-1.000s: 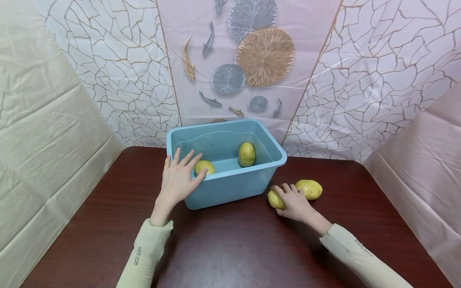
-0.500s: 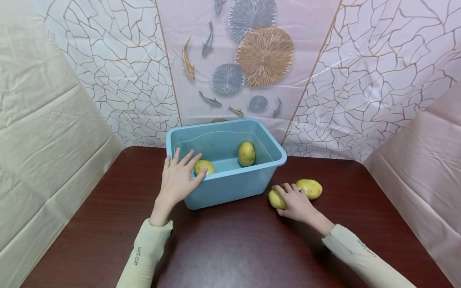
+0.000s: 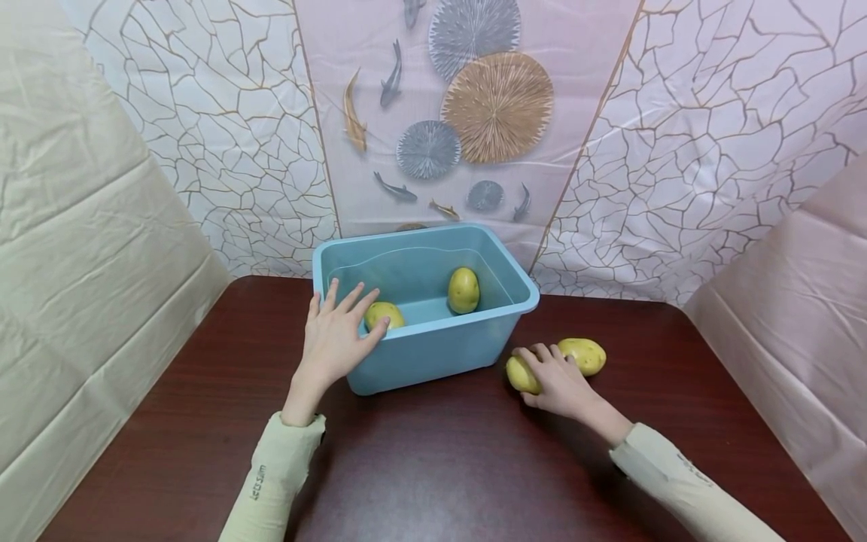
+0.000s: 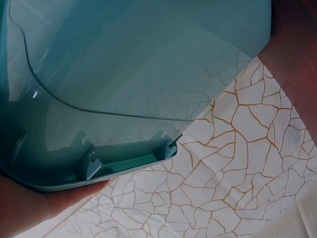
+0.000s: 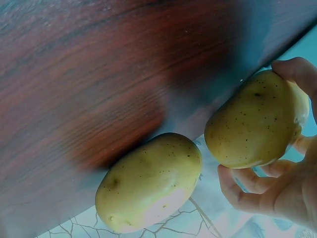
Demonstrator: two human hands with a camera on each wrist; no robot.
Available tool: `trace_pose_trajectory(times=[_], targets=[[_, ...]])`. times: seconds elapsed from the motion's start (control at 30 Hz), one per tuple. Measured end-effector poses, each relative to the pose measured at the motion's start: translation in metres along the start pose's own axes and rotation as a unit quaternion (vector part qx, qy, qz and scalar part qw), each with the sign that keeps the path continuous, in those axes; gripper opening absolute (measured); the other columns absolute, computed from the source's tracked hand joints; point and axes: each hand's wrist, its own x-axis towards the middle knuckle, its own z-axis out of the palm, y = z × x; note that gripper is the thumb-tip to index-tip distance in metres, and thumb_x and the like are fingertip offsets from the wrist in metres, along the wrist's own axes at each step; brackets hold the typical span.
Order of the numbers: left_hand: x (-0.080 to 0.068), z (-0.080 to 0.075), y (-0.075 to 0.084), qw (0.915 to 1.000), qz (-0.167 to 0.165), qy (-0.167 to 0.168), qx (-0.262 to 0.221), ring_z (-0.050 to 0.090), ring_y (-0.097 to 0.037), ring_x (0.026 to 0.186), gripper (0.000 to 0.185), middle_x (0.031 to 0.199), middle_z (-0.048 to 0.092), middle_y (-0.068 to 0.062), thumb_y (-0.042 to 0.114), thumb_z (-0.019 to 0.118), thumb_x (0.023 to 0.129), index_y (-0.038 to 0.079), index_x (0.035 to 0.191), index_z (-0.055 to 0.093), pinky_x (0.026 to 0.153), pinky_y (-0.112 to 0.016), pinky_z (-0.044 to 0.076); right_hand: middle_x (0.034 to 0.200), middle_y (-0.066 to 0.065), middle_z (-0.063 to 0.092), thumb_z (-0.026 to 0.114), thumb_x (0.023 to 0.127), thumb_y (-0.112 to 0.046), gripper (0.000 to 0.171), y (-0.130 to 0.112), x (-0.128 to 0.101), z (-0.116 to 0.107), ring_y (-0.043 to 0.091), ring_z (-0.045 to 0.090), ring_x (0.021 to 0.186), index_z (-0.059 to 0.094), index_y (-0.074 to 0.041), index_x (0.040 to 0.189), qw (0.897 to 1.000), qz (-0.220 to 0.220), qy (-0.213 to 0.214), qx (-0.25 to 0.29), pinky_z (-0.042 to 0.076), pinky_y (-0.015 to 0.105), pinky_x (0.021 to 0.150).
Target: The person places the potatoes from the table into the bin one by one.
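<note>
Right now a yellow potato (image 3: 521, 374) is held by the right hand (image 3: 557, 382), with the fingers (image 5: 297, 71) curled over its top and the thumb tucked under it. From the right wrist view the potato (image 5: 255, 120) is seen lifted a little off the dark red table (image 3: 440, 467), though how high cannot be told. Just beyond this hand, on the side away from the person, a second potato (image 3: 585, 355) is left lying on the table, near the held one; whether the two touch cannot be told. To the left of this hand, very close, the blue tub (image 3: 433, 350) is found. The near left corner of the tub's rim is pressed by the left hand (image 3: 334, 340), which is kept flat with the fingers (image 3: 352, 297) spread wide and straight, so nothing is gripped by it. Just past its fingertips, inside the tub, a third potato (image 3: 384, 314) is seen lying low by the near wall. Further off to this hand's right, a fourth potato (image 3: 463, 290) is stood on end deeper in the tub. Behind the table, a patterned sheet (image 3: 684, 135) with fish and round shapes is hung.
</note>
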Motion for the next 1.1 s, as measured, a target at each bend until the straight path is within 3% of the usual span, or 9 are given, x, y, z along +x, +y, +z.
trace_pose_trajectory(times=[1.1], targets=[[0.000, 0.002, -0.002, 0.9999, 0.003, 0.009, -0.004, 0.014, -0.036, 0.137, 0.055, 0.140, 0.040, -0.004, 0.054, 0.037, 0.087, 0.026, 0.133, 0.043, 0.107, -0.057, 0.011, 0.103, 0.008, 0.055, 0.075, 0.060, -0.034, 0.067, -0.008, -0.010, -0.018, 0.030, 0.051, 0.092, 0.051, -0.016, 0.120, 0.999, 0.002, 0.037, 0.014, 0.038, 0.044, 0.065]])
